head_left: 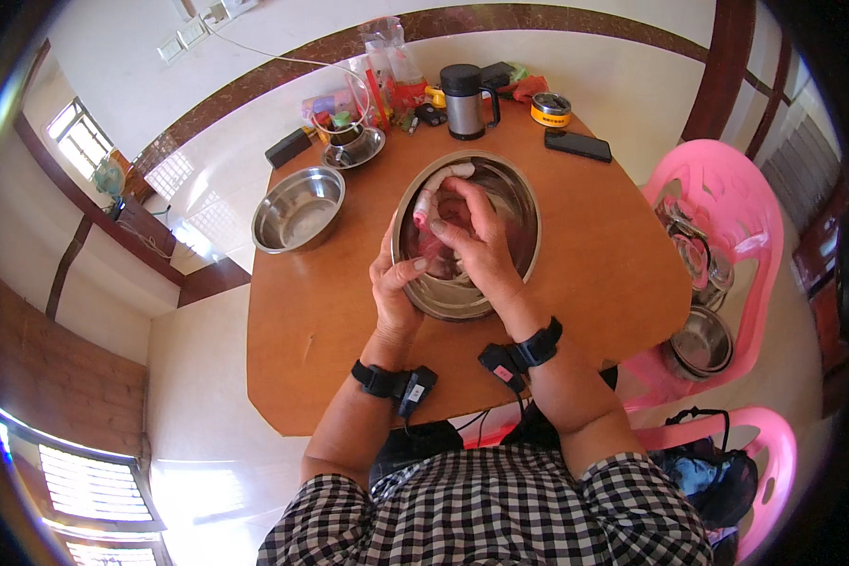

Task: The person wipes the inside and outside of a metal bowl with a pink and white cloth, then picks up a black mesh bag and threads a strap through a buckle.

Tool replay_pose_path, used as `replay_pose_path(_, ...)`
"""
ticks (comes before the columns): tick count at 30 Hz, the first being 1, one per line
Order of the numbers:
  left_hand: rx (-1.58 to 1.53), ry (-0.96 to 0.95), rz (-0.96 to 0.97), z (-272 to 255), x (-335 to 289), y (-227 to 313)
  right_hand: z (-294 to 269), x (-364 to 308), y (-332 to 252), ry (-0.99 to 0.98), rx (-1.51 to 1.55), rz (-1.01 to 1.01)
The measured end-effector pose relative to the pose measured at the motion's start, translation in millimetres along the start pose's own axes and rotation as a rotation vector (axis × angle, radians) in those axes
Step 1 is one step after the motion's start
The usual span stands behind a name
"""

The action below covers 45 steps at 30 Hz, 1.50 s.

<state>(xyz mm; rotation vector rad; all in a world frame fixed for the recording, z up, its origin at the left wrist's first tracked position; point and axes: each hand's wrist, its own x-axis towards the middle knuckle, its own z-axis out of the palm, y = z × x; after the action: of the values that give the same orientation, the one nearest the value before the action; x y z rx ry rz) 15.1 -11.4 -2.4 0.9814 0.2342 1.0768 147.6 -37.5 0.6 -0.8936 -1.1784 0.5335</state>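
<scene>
A person in a black-and-white checked shirt (495,509) works over a round, shiny stainless-steel bowl (455,304) on a brown wooden table (594,255). On the bowl's left side, the left hand (398,283) grips the rim, thumb over the edge and fingers outside. Inside the bowl, the right hand (481,250) is nearly closed, thumb and fingers bent around a pale, elongated piece with a pink end (426,200), which lies toward the bowl's left wall. To the bowl's left sits a second, wide steel basin (300,209). Beyond the bowl stands a silver-and-black lidded mug (463,106); beyond and right of it, a black rectangular phone (577,145) lies flat.
</scene>
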Motion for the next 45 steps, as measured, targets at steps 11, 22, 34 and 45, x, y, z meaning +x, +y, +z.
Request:
replay_pose_path(11, 0.034, 0.054, 0.001, -10.0, -1.6, 1.3, 18.3, -6.7, -25.5, -0.299, -0.153, -0.273)
replay_pose_path(22, 0.225, -0.101, 0.061, 4.7, 0.6, 4.6, -17.8, 9.2, -16.7, 0.256, -0.807, -0.424)
replay_pose_path(34, 0.274, 0.041, 0.247, 8.8, -9.3, 9.7, -46.5, 5.6, 3.7, 0.484, -1.000, -0.035)
replay_pose_path(45, 0.281, 0.328, 0.641, -116.0, 12.0, 23.8, -14.7, -3.7, 22.2, -0.177, -0.343, 0.539)
